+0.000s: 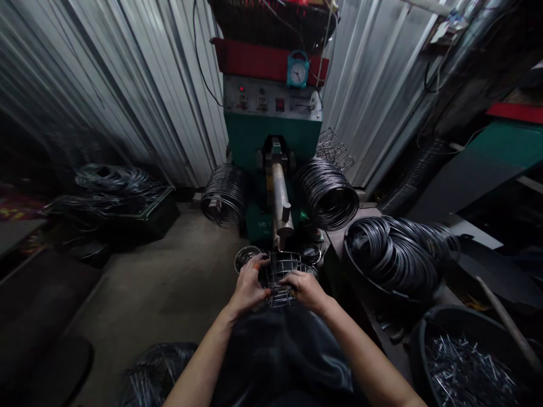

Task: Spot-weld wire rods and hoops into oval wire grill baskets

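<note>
Between my two hands, just below the tip of the machine's metal arm (280, 195), is a small round wire basket (283, 264). My left hand (250, 285) grips the basket's left side, with orange coverings on some fingertips. On the right, my right hand (306, 287) has its fingers curled at the basket's near side; whether it also pinches a loose wire piece is too dark to tell. The arm's lower end is close to the basket's far rim. Behind stands the green machine (237, 129) with a grey control panel (303, 107).
Wire ring bundles hang left (224, 195) and right (328, 192) of the machine. A basin heaped with wire rings (403, 254) stands at right, above a bucket (418, 353) of short wire pieces. More wire coils (112, 180) lie at left. A blue clock (297, 70) sits above the panel.
</note>
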`<state>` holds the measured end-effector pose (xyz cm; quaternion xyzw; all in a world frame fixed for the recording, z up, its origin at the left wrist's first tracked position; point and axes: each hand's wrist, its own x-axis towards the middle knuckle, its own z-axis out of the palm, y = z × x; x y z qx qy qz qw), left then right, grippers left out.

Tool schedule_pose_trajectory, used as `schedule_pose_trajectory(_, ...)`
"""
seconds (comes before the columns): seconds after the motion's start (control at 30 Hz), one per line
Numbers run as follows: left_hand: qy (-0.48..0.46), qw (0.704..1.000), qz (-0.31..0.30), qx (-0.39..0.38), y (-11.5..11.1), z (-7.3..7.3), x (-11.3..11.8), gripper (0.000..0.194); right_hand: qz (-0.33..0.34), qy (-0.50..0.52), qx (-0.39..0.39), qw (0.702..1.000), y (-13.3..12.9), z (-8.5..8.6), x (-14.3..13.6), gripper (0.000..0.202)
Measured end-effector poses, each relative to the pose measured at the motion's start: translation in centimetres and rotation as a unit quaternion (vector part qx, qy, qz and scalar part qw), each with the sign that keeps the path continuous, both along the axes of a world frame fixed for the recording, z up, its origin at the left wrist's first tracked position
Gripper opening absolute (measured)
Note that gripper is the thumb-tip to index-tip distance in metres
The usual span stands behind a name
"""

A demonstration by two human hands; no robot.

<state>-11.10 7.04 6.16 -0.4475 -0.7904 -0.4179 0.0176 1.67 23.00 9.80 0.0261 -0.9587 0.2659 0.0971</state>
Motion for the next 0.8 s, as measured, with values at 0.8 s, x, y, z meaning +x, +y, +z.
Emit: schedule_pose_trajectory(0.8,-0.011,0.999,0.050,-0.020,2.9,1.8,-3.7,0.062,-0.175,0.152,-0.085,0.969,1.6,-1.5,-2.5,0.022)
